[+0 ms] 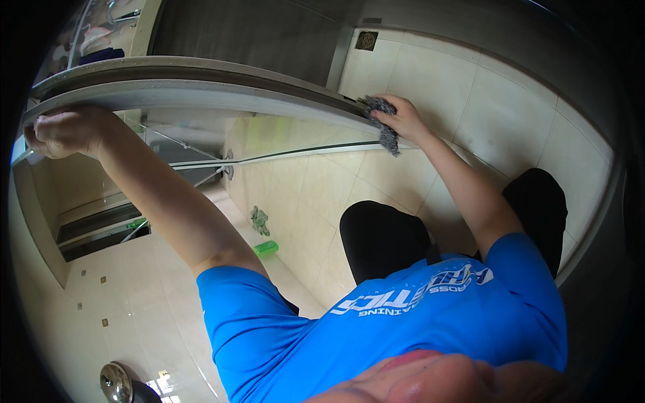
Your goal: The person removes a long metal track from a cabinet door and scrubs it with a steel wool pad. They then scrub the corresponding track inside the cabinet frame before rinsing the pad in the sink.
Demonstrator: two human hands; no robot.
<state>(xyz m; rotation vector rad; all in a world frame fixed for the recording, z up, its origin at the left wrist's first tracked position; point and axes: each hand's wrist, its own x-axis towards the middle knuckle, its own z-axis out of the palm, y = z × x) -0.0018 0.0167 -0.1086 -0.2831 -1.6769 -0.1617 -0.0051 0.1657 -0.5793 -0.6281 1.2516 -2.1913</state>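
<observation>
My left hand [63, 132] is curled around the far-left end of a long grey metal frame [221, 95], which looks like the edge of a glass door. My right hand [405, 120] grips a crumpled dark grey fuzzy cloth or scrubbing pad [384, 118]. The pad is pressed against the right end of the frame, and part of it hangs down below my fingers. A glass panel [201, 121] with a thin light strip [312, 149] runs under the frame between my hands. My knees in black [388, 242] are bent beneath my blue shirt.
A floor drain [366, 41] is set in the cream tiles at the top. A green-grey cloth [259, 220] and a green bottle [265, 248] lie left of my knees. Dark panels stand behind the frame. A round shiny metal object [116, 382] is at lower left.
</observation>
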